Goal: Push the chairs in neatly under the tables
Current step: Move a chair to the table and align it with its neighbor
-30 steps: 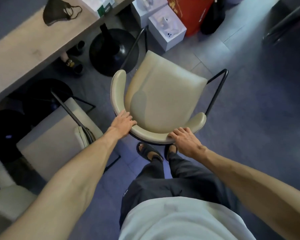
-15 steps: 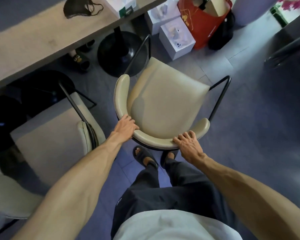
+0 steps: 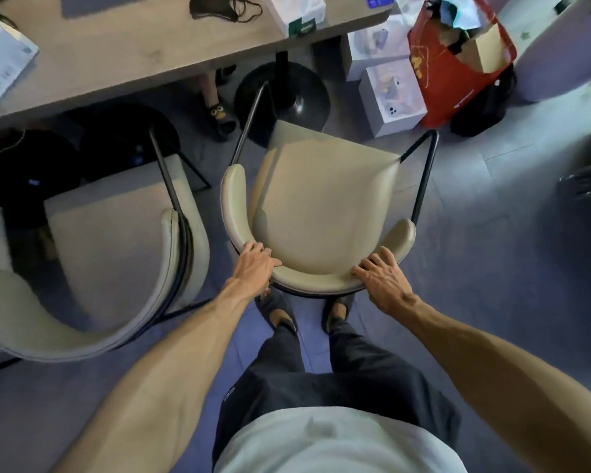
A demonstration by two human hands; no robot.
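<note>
Beige padded armchair (image 3: 325,206) with a curved backrest and thin black metal frame sits mid-scene, seat facing the far table (image 3: 123,59), front edge short of the tabletop and just near the black round pedestal base (image 3: 284,93). Left hand (image 3: 253,266) grips the near-left bend of the backrest, fingers curled over its top edge; right hand (image 3: 382,278) is on the near-right part of the backrest, fingers spread and wrapped over the rim. Left of it, just beside, a second beige armchair (image 3: 116,254), seat partly under the table. Tabletop is pale wood grain; on it, left to right: a white packet (image 3: 0,59), a dark face mask (image 3: 219,8), a white box with a green label (image 3: 296,11). Under the table a foot in a patterned slipper (image 3: 220,116). Floor (image 3: 492,268) is grey tile. Far right on the floor: white product boxes (image 3: 391,93) and a red shopping bag (image 3: 458,52) stuffed with cardboard. Person's sandalled feet are right behind the backrest. Versus half a second ago: chair and table are nearer in frame, more tabletop shows, the second armchair takes more of the left side, both hands on the same spots of the backrest.
</note>
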